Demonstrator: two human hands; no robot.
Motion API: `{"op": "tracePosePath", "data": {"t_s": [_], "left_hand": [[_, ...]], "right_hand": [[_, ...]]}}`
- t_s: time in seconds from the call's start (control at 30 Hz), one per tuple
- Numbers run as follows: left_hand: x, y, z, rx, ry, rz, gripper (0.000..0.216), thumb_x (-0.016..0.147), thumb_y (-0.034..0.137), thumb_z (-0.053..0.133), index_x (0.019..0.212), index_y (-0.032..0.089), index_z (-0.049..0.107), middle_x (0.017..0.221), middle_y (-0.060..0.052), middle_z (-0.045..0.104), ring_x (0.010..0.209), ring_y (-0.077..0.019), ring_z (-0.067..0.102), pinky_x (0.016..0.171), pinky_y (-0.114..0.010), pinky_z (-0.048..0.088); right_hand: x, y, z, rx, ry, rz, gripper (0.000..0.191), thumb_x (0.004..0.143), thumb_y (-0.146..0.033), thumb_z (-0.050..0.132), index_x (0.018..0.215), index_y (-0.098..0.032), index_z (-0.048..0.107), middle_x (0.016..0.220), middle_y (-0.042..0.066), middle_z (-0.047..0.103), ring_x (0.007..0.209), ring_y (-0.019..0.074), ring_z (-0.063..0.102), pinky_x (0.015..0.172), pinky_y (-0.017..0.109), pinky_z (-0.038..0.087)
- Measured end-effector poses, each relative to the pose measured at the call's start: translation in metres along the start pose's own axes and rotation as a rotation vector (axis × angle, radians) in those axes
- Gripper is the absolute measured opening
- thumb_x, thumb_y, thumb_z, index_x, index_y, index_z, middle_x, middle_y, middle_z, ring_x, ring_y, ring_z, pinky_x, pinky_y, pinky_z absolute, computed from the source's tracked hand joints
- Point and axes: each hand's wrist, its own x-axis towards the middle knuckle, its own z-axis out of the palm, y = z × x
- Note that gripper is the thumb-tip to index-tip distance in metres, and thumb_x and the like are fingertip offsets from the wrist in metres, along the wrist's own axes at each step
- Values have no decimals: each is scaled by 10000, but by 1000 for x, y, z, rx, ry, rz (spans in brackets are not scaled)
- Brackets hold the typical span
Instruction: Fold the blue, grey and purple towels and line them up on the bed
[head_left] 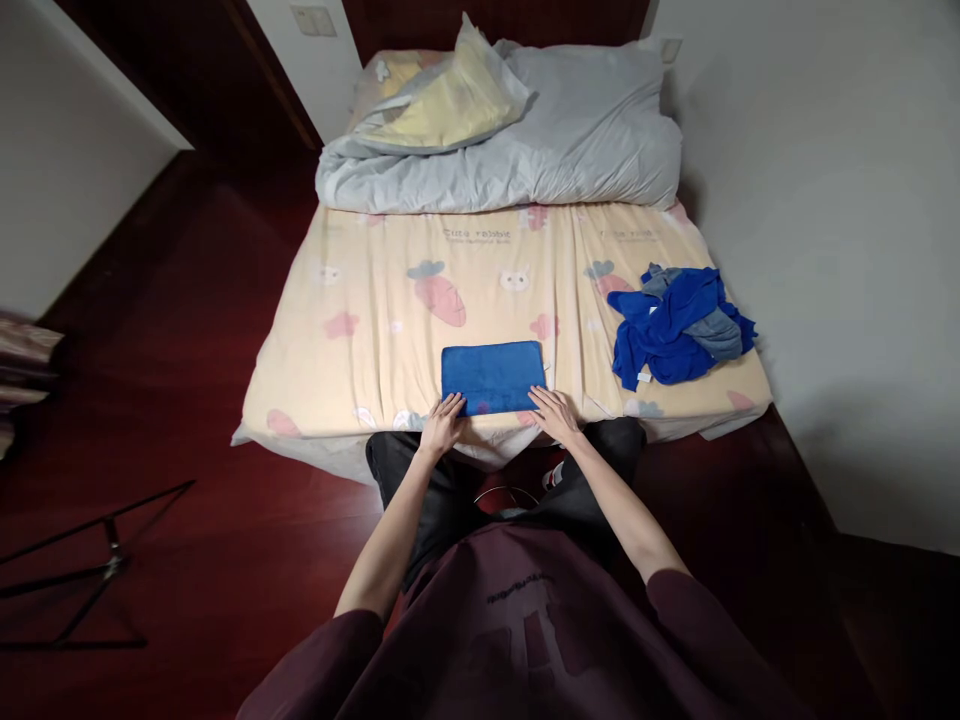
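Note:
A blue towel [493,374], folded into a flat rectangle, lies near the front edge of the bed [375,330]. My left hand [442,424] rests flat at its near left corner, fingers stretched out. My right hand [553,412] lies flat at its near right corner, fingers spread. Neither hand grips anything.
A heap of crumpled blue and grey cloths [679,325] sits on the bed's right side. A grey duvet [517,150] and a yellow pillow [442,100] are bunched at the head. White walls stand right and left. A black stand [97,570] lies on the dark red floor at left.

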Motion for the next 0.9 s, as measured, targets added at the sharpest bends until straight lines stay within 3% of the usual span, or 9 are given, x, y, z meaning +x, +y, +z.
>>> {"op": "tracePosePath", "data": {"t_s": [0.23, 0.4, 0.53, 0.7, 0.8, 0.9], "left_hand": [[28, -5, -4, 22, -41, -30, 607, 803, 67, 549, 1389, 173, 665, 1442, -182, 655, 1392, -341, 573, 1290, -542, 259], [42, -8, -17, -23, -102, -32, 498, 856, 63, 492, 1263, 214, 735, 1253, -159, 753, 1224, -301, 680, 1261, -500, 336], [34, -15, -26, -99, -128, -47, 451, 807, 100, 554, 1160, 259, 785, 1183, -120, 780, 1159, -298, 706, 1166, -461, 462], [26, -24, -27, -354, 16, -282, 281, 780, 263, 678, 1033, 243, 799, 1062, -97, 801, 1038, -316, 735, 975, -413, 566], [33, -22, -21, -363, 126, -380, 324, 837, 401, 670, 1077, 199, 754, 967, -105, 790, 925, -294, 735, 859, -395, 583], [39, -19, -11, -368, 209, -436, 337, 871, 446, 647, 1075, 187, 714, 930, -104, 773, 904, -279, 727, 820, -373, 571]], "right_hand": [[26, -3, 9, -37, -18, 109, 560, 901, -41, 553, 1433, -173, 668, 1487, 143, 635, 1383, 291, 595, 1209, 502, 369], [44, -4, 1, -20, -31, 170, 481, 915, -29, 515, 1269, -217, 780, 1293, 142, 754, 1215, 308, 680, 1166, 526, 399], [40, 5, -8, 92, -53, 195, 403, 853, -41, 604, 1118, -242, 831, 1157, 108, 801, 1157, 288, 706, 1136, 481, 452], [34, 20, -1, 506, 71, 420, 184, 830, -288, 717, 964, -192, 797, 970, 81, 804, 945, 250, 745, 894, 382, 590], [38, 22, 10, 641, 190, 538, 358, 817, -529, 718, 820, -172, 709, 771, 65, 742, 740, 228, 701, 694, 331, 575], [40, 17, 19, 589, 284, 576, 460, 817, -661, 666, 756, -207, 623, 697, 38, 674, 659, 207, 642, 625, 301, 529]]}}
